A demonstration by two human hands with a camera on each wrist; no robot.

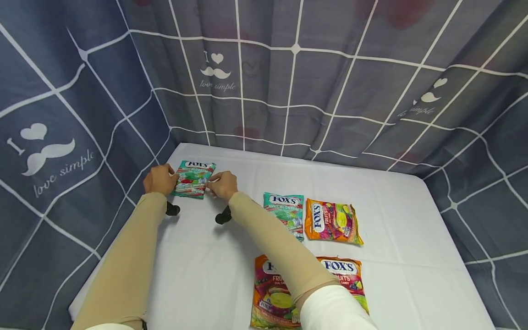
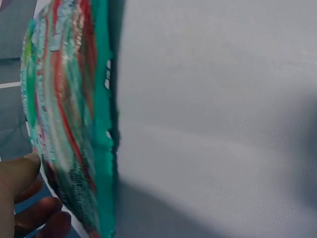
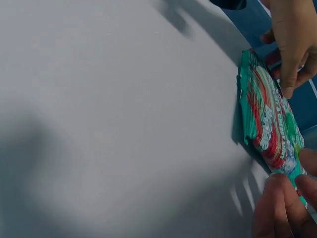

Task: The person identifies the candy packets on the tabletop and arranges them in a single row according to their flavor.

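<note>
A person's left hand (image 1: pixel 160 179) and right hand (image 1: pixel 224 185) work together on a green Fox's packet (image 1: pixel 192 181), which lies face up on a white desk (image 1: pixel 198 275), well to the left of and farther back than the second green packet (image 1: pixel 285 208). The left fingers grasp one side edge of it, thumb on the upper face, while the right fingers pinch the opposite edge. The second green packet, marked Mint Blossom, lies with its lower left part covered from view by the beige right sleeve (image 1: pixel 274 243). Just to the right of that second green packet sits a sideways Fruits packet (image 1: pixel 333 221) in orange and purple, its lettering turned. On the near side of the second green packet, toward the person, rest a larger-looking Fruits packet (image 1: pixel 272 305) and, nearer to the right, another Fruits packet (image 1: pixel 351 279), both partly hidden by the same arm. The beige left sleeve (image 1: pixel 128 256) reaches in far to the left of the second green packet; beyond it, a dark checked curtain (image 1: pixel 268 78) printed with white moustaches and hearts hangs behind the desk.
</note>
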